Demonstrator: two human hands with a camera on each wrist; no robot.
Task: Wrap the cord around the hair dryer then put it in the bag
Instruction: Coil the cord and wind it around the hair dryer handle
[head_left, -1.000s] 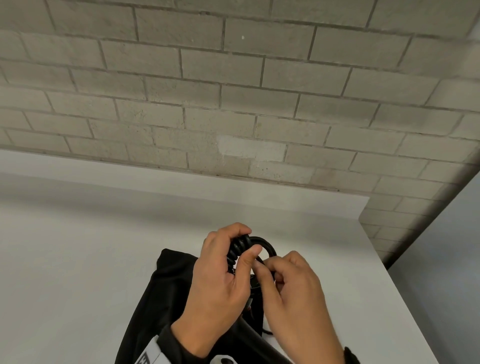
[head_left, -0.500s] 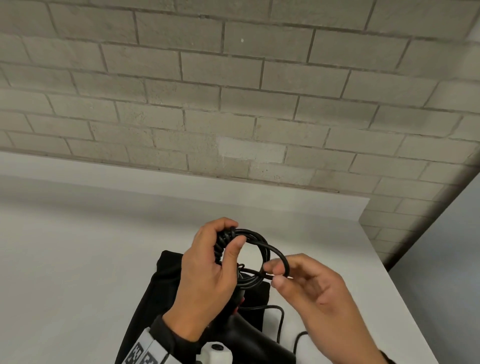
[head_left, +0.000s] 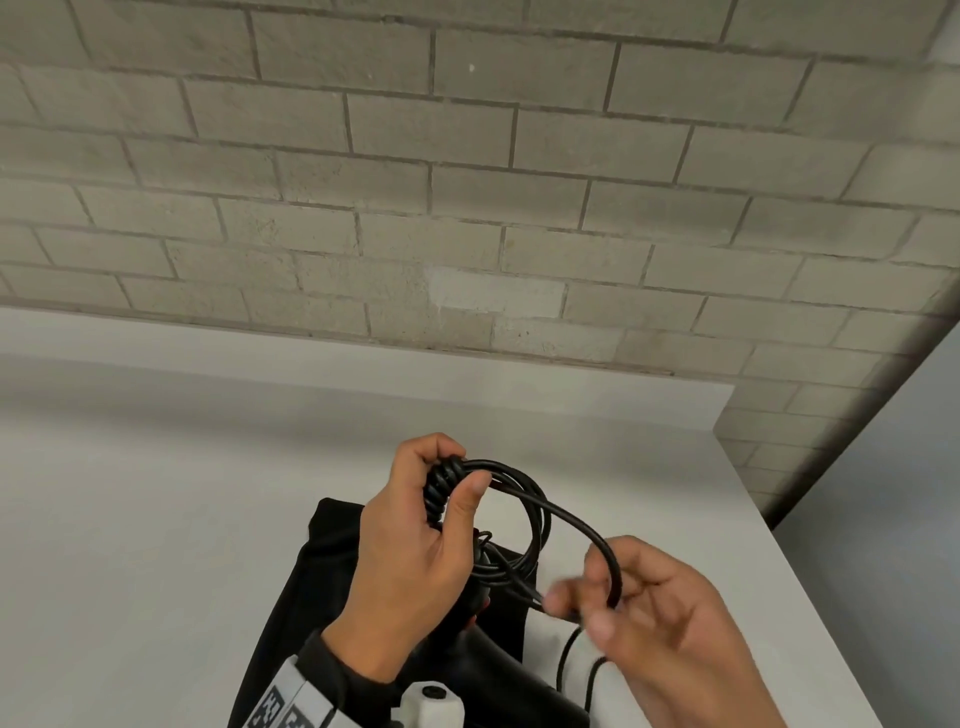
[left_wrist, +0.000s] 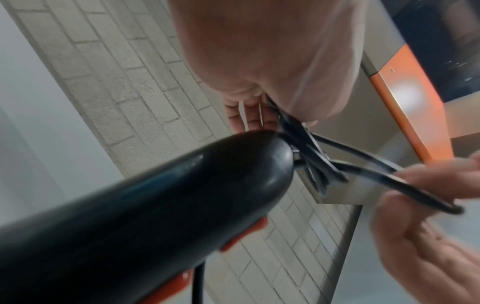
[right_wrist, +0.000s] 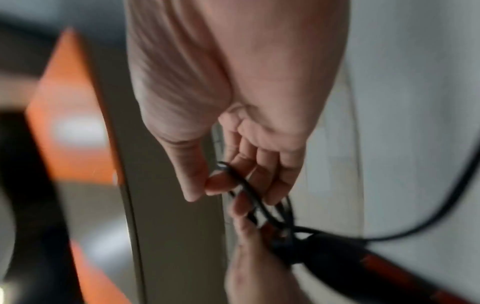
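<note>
Head view: left hand (head_left: 410, 540) grips hair dryer (left_wrist: 145, 216) handle and coils above bag (head_left: 311, 597); right hand (head_left: 660, 618) pinches loose cord (head_left: 571, 525). Best keep tension, lay turns snug.

A black bag (head_left: 291, 597) lies on the white table (head_left: 130, 519).

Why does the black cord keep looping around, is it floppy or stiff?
Probably bendy but springy: the cord curves in round loops rather than hanging limp. The left hand grips a bunched coil, so it likely would spring loose if released. The right hand pinches one strand, suggesting it's light.
</note>
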